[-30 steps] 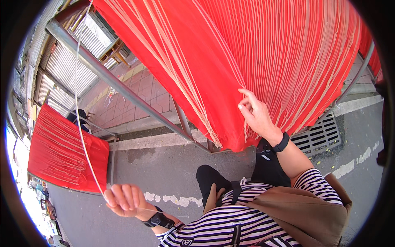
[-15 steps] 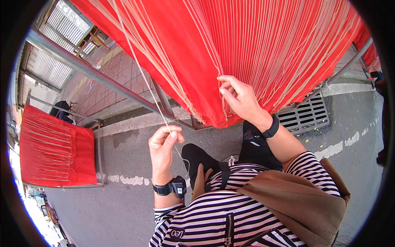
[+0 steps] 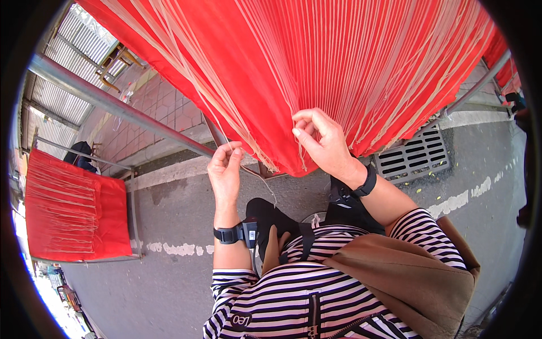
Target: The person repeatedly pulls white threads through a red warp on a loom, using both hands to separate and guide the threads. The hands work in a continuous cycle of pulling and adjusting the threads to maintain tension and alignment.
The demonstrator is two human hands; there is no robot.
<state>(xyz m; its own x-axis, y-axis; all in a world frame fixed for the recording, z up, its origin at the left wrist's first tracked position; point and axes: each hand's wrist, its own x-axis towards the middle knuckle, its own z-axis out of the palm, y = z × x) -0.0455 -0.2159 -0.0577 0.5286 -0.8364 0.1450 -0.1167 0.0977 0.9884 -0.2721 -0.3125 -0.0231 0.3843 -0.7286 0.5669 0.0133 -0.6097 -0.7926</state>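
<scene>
Long, thin pale strands (image 3: pixel 339 68) like noodles or string hang over a large red cloth (image 3: pixel 237 79) in front of me. My left hand (image 3: pixel 226 169) is by the cloth's lower left edge, thumb and fingers pinched on one pale strand (image 3: pixel 263 179). Its loose end dangles past the fingers over the pavement. Against the cloth's lower middle, my right hand (image 3: pixel 326 138) is closed, thumb to fingers, on a few strands whose ends hang just below. The fingertips partly hide what it grips.
A metal rail (image 3: pixel 121 110) slants along the left beside the cloth. Farther left stands a second red cloth with strands (image 3: pixel 70 203) on a frame. A drain grate (image 3: pixel 412 155) lies in the road at right, near a white painted line (image 3: pixel 451 204).
My left hand has moved up toward the cloth, and the strand in it, taut before, now hangs slack. My right hand stays at nearly the same place, slightly lower.
</scene>
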